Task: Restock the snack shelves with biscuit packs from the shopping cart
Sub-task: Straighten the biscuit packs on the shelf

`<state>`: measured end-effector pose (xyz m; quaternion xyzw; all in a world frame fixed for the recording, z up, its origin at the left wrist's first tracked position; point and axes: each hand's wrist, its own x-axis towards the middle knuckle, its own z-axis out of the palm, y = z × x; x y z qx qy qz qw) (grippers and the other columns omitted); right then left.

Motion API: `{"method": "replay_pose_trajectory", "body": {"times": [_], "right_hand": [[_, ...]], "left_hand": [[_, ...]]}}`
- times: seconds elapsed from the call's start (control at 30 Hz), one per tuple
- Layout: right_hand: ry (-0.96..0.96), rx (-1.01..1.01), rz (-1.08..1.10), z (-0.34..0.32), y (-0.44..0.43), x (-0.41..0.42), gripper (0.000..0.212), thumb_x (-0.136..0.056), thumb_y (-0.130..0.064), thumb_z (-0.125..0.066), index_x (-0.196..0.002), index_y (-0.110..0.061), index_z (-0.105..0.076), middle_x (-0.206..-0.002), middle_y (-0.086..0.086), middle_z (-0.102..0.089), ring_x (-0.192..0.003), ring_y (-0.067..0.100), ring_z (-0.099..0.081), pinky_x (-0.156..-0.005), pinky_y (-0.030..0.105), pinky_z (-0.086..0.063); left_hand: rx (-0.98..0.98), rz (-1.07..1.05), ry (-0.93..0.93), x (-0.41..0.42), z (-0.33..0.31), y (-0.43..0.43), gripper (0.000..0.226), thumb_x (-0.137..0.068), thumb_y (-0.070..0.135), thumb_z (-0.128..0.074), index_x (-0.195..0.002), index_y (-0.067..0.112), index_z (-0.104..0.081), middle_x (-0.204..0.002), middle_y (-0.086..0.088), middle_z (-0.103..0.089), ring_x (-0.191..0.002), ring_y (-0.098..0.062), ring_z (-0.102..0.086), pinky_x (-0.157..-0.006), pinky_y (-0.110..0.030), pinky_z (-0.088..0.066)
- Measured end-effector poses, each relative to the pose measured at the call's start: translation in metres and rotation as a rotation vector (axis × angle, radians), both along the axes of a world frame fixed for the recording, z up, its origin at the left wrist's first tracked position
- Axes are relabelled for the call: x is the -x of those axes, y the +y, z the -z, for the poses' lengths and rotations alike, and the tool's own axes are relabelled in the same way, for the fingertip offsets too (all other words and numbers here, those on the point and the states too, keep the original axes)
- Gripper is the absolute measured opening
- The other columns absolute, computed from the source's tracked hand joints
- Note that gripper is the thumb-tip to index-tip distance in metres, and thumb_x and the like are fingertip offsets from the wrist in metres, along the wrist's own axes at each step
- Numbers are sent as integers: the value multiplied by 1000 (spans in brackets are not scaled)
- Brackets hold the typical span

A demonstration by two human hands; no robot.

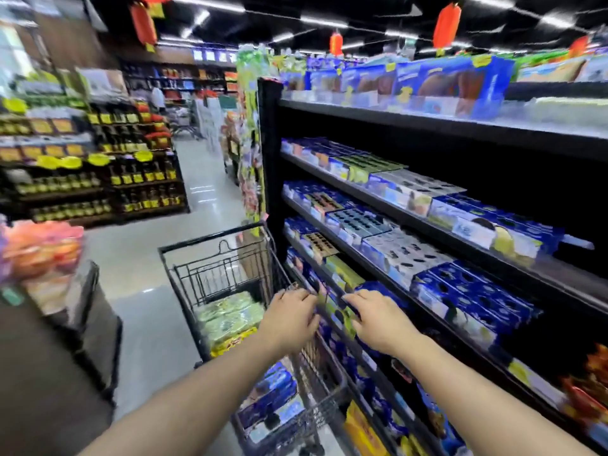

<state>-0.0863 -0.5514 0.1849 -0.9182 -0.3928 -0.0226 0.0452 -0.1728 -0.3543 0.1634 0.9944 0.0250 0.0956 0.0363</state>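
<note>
Risk, dropping: the biscuit pack (339, 312) is at the front lip of a low row of the snack shelves (269, 159). If either hand lets go before it is pushed well in, it would likely tip off the lip, to the floor or into the cart.
Risk, neighbours: blue cartons (378, 286) lie just beside the pack on its right. A hard shove could knock them out of line or dent a corner.
Risk, cart: the shopping cart (184, 251) stands right against the shelf front, under the left forearm. A bump from that arm could roll it away from reach.
Risk, sight: motion smear hides how squarely the pack sits, so a crooked placement may pass unnoticed.
Left grip: the left hand (289, 320) curls its fingers over the pack's left end and holds it.
Right grip: the right hand (378, 320) lies on the pack's right end with fairly straight fingers, apparently pressing rather than clasping.
Task's thing: between both hands, touching the shelf edge, above the cart's right rim.
Cart contents: pale green packs (227, 314) at the far end, yellow packs (230, 345) in front of them, blue packs (273, 396) nearest the person.
Shelf contents: rows of blue, white and green cartons, mostly full.
</note>
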Motion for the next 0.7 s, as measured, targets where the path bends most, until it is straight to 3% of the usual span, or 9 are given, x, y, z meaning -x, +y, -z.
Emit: {"method": "replay_pose_trajectory", "body": {"times": [0.17,0.37,0.53,0.7], "right_hand": [[107,41,-153,29,100,-55,50,-96,-27,-49,-146,-25,-47,-143,3,-54,-129,27,-51,-102,40,-46],[242,146,-289,67,201,-96,54,-95,-28,-49,-149,-23,-42,-146,7,-51,-132,29,-49,-105,43,-46],[372,215,-301,116,269,-103,55,-96,-29,-49,-150,-27,-40,-145,8,-50,-128,33,-53,-101,44,-48],[467,244,-218,167,320,-115,54,-98,-34,-53,-149,-23,-40,-145,10,-51,-131,32,-51,-104,43,-47]], "left_hand": [[54,-199,80,-14,21,87,39,-96,42,-47,-130,25,-56,-129,-2,-58,-123,-27,-52,-103,-41,-36],[78,-388,177,-18,50,165,44,-98,42,-49,-137,25,-54,-138,-2,-56,-129,-27,-50,-113,-43,-32],[78,-391,248,-15,93,218,43,-97,42,-49,-135,23,-58,-129,-4,-61,-121,-29,-55,-104,-37,-37],[131,-362,332,-32,143,276,42,-98,39,-46,-136,23,-56,-128,-5,-61,-120,-31,-55,-104,-37,-36]]}}
